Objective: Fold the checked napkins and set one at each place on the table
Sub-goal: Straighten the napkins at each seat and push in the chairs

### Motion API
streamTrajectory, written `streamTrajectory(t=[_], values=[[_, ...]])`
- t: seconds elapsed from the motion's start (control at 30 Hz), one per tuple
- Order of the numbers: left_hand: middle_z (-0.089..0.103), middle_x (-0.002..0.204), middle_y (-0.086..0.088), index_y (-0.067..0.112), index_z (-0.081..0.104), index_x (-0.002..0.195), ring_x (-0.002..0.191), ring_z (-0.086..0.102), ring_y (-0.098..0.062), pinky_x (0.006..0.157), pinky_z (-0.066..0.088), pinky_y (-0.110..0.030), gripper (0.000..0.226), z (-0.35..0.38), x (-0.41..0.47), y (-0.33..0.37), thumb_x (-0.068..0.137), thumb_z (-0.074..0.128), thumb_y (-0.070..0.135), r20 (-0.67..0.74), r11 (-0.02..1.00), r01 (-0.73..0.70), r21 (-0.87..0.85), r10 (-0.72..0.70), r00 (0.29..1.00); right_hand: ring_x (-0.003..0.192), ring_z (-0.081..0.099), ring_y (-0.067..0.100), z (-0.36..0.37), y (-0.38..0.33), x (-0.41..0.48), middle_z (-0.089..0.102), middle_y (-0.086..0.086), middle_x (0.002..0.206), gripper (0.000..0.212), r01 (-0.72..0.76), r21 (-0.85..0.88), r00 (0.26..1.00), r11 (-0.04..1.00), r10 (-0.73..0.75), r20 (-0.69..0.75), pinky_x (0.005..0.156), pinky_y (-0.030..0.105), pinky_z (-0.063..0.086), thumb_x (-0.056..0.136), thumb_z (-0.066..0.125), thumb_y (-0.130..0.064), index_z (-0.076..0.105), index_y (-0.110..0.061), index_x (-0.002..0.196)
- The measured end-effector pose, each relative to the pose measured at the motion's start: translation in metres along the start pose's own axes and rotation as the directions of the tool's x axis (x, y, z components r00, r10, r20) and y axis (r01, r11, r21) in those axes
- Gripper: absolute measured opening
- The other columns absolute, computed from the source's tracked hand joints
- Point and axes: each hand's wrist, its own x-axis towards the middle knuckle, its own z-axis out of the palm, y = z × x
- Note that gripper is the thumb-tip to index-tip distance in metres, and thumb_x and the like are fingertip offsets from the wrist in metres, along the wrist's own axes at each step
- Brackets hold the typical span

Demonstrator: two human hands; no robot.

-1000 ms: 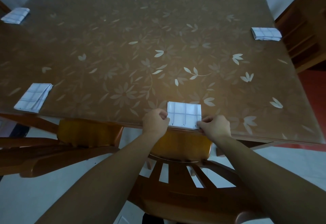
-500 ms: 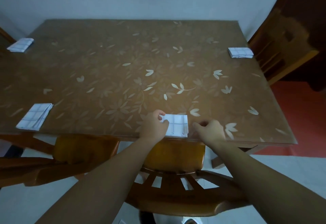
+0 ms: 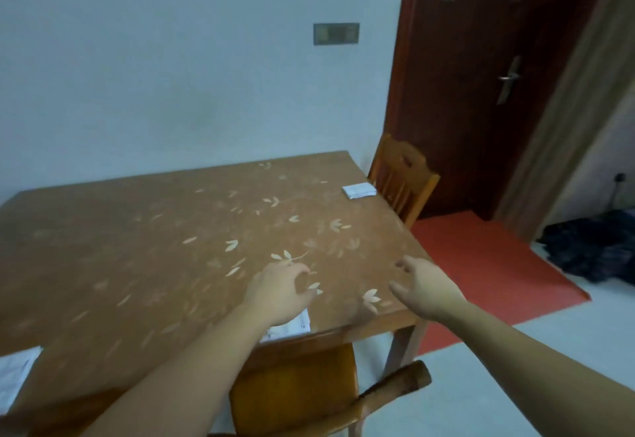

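A folded checked napkin (image 3: pixel 290 326) lies at the near edge of the brown flower-patterned table (image 3: pixel 144 251), mostly hidden under my left wrist. My left hand (image 3: pixel 280 290) hovers above it with fingers loosely curled and holds nothing. My right hand (image 3: pixel 424 287) is raised over the table's near right corner, fingers spread, empty. Another folded napkin (image 3: pixel 358 191) sits at the far right place. A third napkin (image 3: pixel 13 373) shows at the near left edge, cut off by the frame.
A wooden chair (image 3: pixel 309 392) stands tucked under the near edge below my arms. A second chair (image 3: pixel 402 178) is at the right end. A dark red door (image 3: pixel 481 86), a red mat (image 3: pixel 481 264) and a dark cloth pile (image 3: pixel 598 251) lie to the right.
Both hands have let go of the near napkin and lifted off it, the right hand moving to the right. The view has tilted up toward the wall and door.
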Motion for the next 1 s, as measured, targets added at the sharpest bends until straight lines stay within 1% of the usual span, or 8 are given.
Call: streamTrajectory(t=[0.13, 0.2, 0.3, 0.43, 0.6, 0.77, 0.9, 1.0], values=[[0.057, 0.133, 0.010, 0.035, 0.058, 0.126, 0.123, 0.051, -0.016, 0.098, 0.044, -0.034, 0.043, 0.001, -0.013, 0.046, 0.088, 0.054, 0.054, -0.026, 0.992, -0.114, -0.053, 0.113, 0.993, 0.121, 0.054, 0.021, -0.021, 0.025, -0.048, 0.055, 0.004, 0.135, 0.051, -0.101, 0.045, 0.992, 0.994, 0.104, -0.065, 0.097, 0.033, 0.046, 0.089, 0.059, -0.040, 0.052, -0.019, 0.134], [0.058, 0.133, 0.009, 0.036, 0.058, 0.125, 0.121, 0.052, -0.017, 0.097, 0.046, -0.034, 0.042, 0.005, -0.021, 0.066, 0.087, 0.054, 0.054, -0.022, 0.987, -0.148, -0.058, 0.147, 0.989, 0.115, 0.057, 0.020, -0.032, 0.039, -0.068, 0.058, 0.004, 0.132, 0.050, -0.123, 0.057, 0.987, 0.991, 0.128, -0.093, 0.091, 0.030, 0.048, 0.088, 0.059, -0.041, 0.053, -0.019, 0.132], [0.056, 0.135, 0.009, 0.037, 0.057, 0.127, 0.123, 0.051, -0.018, 0.099, 0.046, -0.038, 0.043, 0.007, -0.030, 0.098, 0.088, 0.053, 0.054, 0.011, 0.983, -0.178, -0.049, 0.179, 0.984, 0.111, 0.058, 0.021, -0.047, 0.061, -0.095, 0.057, 0.006, 0.131, 0.051, -0.146, 0.072, 0.978, 0.987, 0.155, -0.142, 0.084, 0.025, 0.044, 0.090, 0.059, -0.039, 0.051, -0.016, 0.134], [0.052, 0.138, 0.010, 0.039, 0.054, 0.130, 0.126, 0.049, -0.017, 0.100, 0.046, -0.038, 0.044, 0.004, -0.040, 0.148, 0.088, 0.054, 0.053, 0.016, 0.978, -0.204, -0.051, 0.205, 0.979, 0.118, 0.056, 0.023, -0.069, 0.101, -0.126, 0.056, 0.008, 0.134, 0.051, -0.179, 0.080, 0.965, 0.981, 0.191, -0.177, 0.094, 0.030, 0.044, 0.089, 0.060, -0.038, 0.050, -0.015, 0.135], [0.053, 0.138, 0.008, 0.036, 0.054, 0.130, 0.127, 0.049, -0.017, 0.102, 0.044, -0.037, 0.046, 0.014, -0.053, 0.225, 0.088, 0.055, 0.053, -0.046, 0.976, -0.212, -0.057, 0.210, 0.977, 0.120, 0.056, 0.022, -0.104, 0.172, -0.155, 0.057, 0.007, 0.134, 0.050, -0.163, 0.102, 0.963, 0.981, 0.180, -0.202, 0.099, 0.030, 0.043, 0.089, 0.061, -0.037, 0.052, -0.017, 0.133], [0.055, 0.135, 0.005, 0.033, 0.055, 0.131, 0.124, 0.052, -0.019, 0.101, 0.046, -0.038, 0.048, 0.033, -0.061, 0.300, 0.087, 0.055, 0.052, -0.049, 0.979, -0.191, -0.068, 0.188, 0.981, 0.118, 0.057, 0.021, -0.133, 0.239, -0.176, 0.057, 0.005, 0.134, 0.050, -0.150, 0.111, 0.965, 0.982, 0.170, -0.198, 0.097, 0.030, 0.045, 0.089, 0.061, -0.039, 0.052, -0.017, 0.133], [0.055, 0.134, 0.006, 0.033, 0.054, 0.132, 0.123, 0.052, -0.017, 0.099, 0.046, -0.037, 0.049, 0.044, -0.054, 0.344, 0.087, 0.054, 0.052, -0.041, 0.982, -0.181, -0.052, 0.179, 0.983, 0.119, 0.055, 0.021, -0.148, 0.274, -0.176, 0.055, 0.006, 0.136, 0.052, -0.127, 0.104, 0.974, 0.986, 0.144, -0.173, 0.098, 0.033, 0.046, 0.089, 0.059, -0.040, 0.050, -0.017, 0.135], [0.053, 0.137, 0.006, 0.033, 0.053, 0.134, 0.124, 0.051, -0.017, 0.099, 0.047, -0.037, 0.049, 0.050, -0.036, 0.369, 0.089, 0.053, 0.051, -0.048, 0.985, -0.164, -0.047, 0.162, 0.986, 0.115, 0.057, 0.021, -0.159, 0.293, -0.159, 0.054, 0.005, 0.135, 0.051, -0.100, 0.094, 0.979, 0.991, 0.115, -0.171, 0.095, 0.035, 0.049, 0.090, 0.058, -0.040, 0.049, -0.019, 0.135]])
